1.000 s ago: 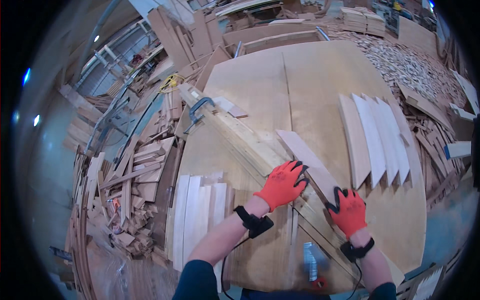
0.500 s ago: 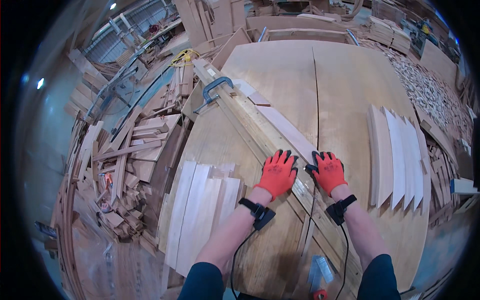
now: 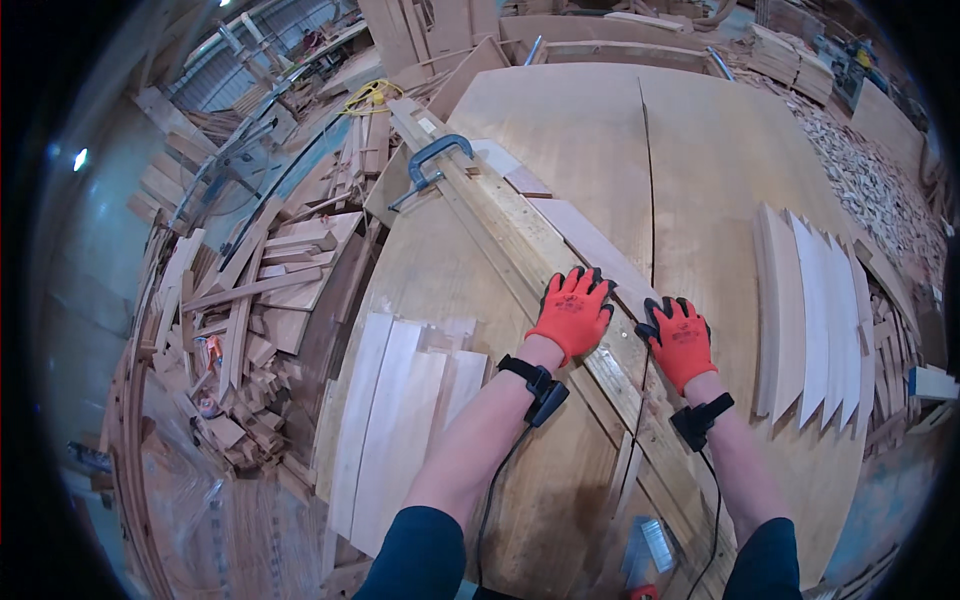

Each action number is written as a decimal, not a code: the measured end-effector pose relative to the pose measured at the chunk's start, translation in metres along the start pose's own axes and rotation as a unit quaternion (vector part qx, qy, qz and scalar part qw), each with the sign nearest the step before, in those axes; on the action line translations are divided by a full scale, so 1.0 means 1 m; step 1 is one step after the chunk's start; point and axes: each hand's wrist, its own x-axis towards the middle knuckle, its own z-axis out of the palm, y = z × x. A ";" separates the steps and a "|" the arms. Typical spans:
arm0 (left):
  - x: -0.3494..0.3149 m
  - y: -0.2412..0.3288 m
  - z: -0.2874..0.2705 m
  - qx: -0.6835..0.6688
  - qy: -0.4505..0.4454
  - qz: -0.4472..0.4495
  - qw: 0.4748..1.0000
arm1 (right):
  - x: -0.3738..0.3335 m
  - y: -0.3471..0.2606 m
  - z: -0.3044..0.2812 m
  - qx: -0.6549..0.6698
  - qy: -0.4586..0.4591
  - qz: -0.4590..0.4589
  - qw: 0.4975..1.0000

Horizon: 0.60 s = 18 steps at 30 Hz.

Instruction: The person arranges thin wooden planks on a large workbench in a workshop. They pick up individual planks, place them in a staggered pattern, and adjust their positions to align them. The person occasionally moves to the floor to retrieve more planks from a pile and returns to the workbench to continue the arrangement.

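My left hand (image 3: 572, 315), in a red glove with black fingertips, lies over the long wooden beam (image 3: 510, 225), its fingers spread at the edge of a pale board (image 3: 592, 238). That board lies flat along the beam's right side. My right hand (image 3: 680, 342), gloved alike, rests at the board's near end with the thumb held out toward the beam. The fingertips of both hands point away from me and partly hide that end. A blue-grey C-clamp (image 3: 438, 150) grips the beam's far part. Beyond the pale board lies a shorter wood piece (image 3: 527, 182).
Pale boards (image 3: 395, 400) lie side by side on the left of the wooden tabletop (image 3: 740, 130). Several boards with pointed ends (image 3: 815, 320) stand in a row on the right. Scrap wood (image 3: 255, 300) is heaped at left. A metal plate (image 3: 656, 545) lies near me.
The whole view has shifted slightly. My left hand has slid a little farther away along the beam. My right hand stays by the board's near end, and the board looks unmoved.
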 end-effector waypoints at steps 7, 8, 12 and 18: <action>0.015 0.000 0.004 0.004 0.010 -0.031 0.999 | -0.005 0.013 -0.003 0.053 -0.005 -0.034 0.998; 0.015 -0.001 0.004 0.009 0.007 -0.034 0.999 | -0.011 0.018 -0.002 0.079 0.005 -0.036 0.996; 0.011 -0.006 0.005 0.031 -0.013 -0.053 0.998 | -0.051 0.038 -0.013 0.114 -0.029 -0.020 0.993; 0.016 0.000 0.012 0.026 0.017 -0.051 0.998 | -0.055 0.052 0.002 0.091 0.037 -0.024 0.995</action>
